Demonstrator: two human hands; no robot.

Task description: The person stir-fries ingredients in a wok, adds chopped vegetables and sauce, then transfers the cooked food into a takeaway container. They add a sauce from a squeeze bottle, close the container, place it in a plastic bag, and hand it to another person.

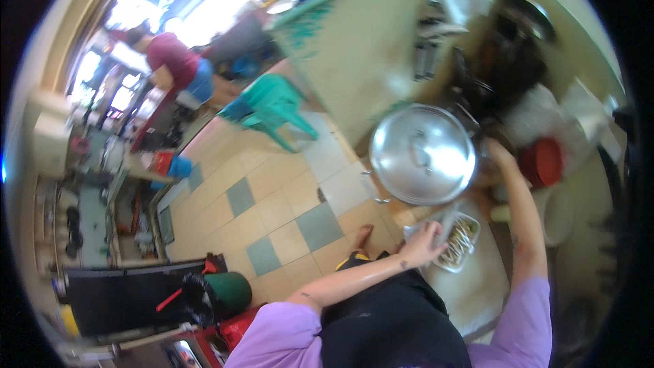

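My left hand (423, 245) is at the near-left edge of a white tray (452, 267) on a pale worktop (475, 286). Thin, whitish strands of food (460, 245) and something greenish lie in the tray. A pale, blurred strip (447, 222) runs up from my left fingers; whether they grip it is unclear. My right hand (496, 153) reaches past a large metal pot with a shiny lid (422, 154), on its right side. Blur and dark objects hide my right fingertips, so any hold there cannot be made out. A red container (542, 162) stands beside my right wrist.
Dark cookware (516, 51) and plastic bags (536, 112) crowd the counter's back. A metal handle (375, 187) juts out left of the pot. Green plastic stools (271, 105) stand on the tiled floor (276, 184); a person (176, 64) bends beyond them. A green bin (227, 294) is lower left.
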